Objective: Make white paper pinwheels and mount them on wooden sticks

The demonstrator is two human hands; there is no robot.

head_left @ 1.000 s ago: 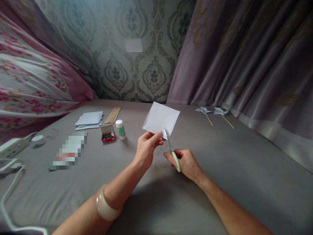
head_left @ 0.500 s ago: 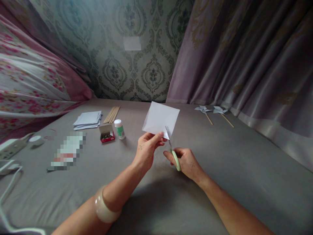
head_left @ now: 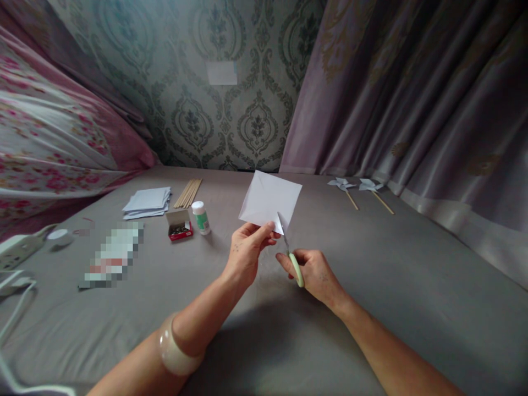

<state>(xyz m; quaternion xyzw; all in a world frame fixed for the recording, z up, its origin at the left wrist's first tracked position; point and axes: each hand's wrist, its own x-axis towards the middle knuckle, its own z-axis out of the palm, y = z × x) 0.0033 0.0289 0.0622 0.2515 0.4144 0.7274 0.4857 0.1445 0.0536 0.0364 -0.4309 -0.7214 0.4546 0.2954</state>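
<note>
A square sheet of white paper (head_left: 270, 198) is held up in the middle of the view. My left hand (head_left: 249, 242) pinches its near edge between thumb and fingers. With my right hand (head_left: 315, 272) I grip a pair of scissors (head_left: 296, 269) by pale green handles. Their blades reach into the paper at its near corner, just right of my left fingertips. Part of the blades and the lower handle are hidden.
Left on the grey sheet (head_left: 198, 291) are stacked white paper (head_left: 147, 202), wooden sticks (head_left: 188, 193), an open red box (head_left: 180, 230) of small metal pieces, a green-and-white bottle (head_left: 201, 218), and a power strip (head_left: 20, 248). Two paper pinwheels (head_left: 341, 185) lie back right.
The scissor blades look slightly more open at the paper's corner. Both hands and the sheet stay almost where they were.
</note>
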